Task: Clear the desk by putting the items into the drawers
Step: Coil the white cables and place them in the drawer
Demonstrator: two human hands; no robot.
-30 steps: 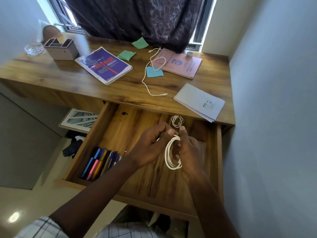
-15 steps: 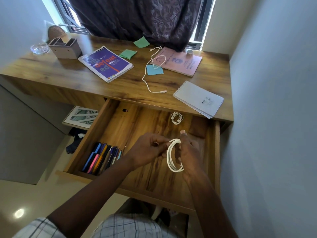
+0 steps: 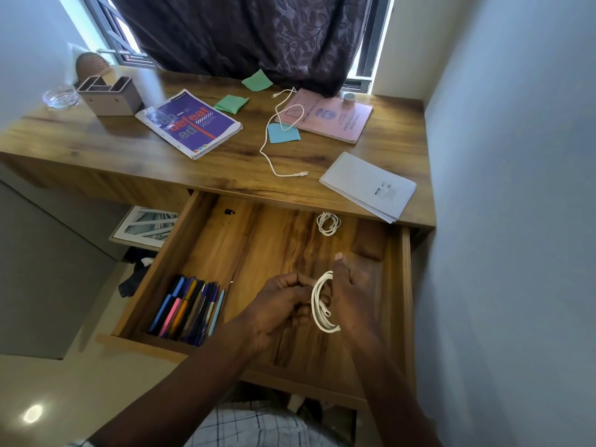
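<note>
1. Both hands are over the open drawer [image 3: 206,250]. The right hand [image 3: 353,295] has a coiled white cable [image 3: 321,304] looped around its fingers, thumb sticking up toward the table [image 3: 96,146].
2. The left hand [image 3: 277,304] sits just beside the coil, its fingers [image 3: 301,280] pinched together on the cable at the coil's left edge. So both hands are clamped on the same cable, held above the drawer floor near the front right.
3. In the drawer: a row of pens and markers [image 3: 187,308] packed into the front left corner, a small coiled white cord [image 3: 328,223] lying near the back, a tiny dark object [image 3: 229,212] at the back left, and a brown pouch-looking thing [image 3: 369,240] at the back right. Can't tell what that last one really is.
4. Up on the table: a loose white cable [image 3: 274,146] snaking across the middle, its upper part lying over a blue sticky note [image 3: 283,133] and a pink booklet [image 3: 335,119].
5. Also there: a purple book [image 3: 190,122], two green sticky notes [image 3: 257,80] [image 3: 231,103], a grey spiral notepad [image 3: 367,185] hanging a bit over the front right edge, and a small round cap-like thing [image 3: 349,99] on the pink booklet.
6. Far left: a grey desk organizer [image 3: 108,98], a glass dish [image 3: 60,96] beside it, and a brown rounded object [image 3: 92,62] behind.
</note>
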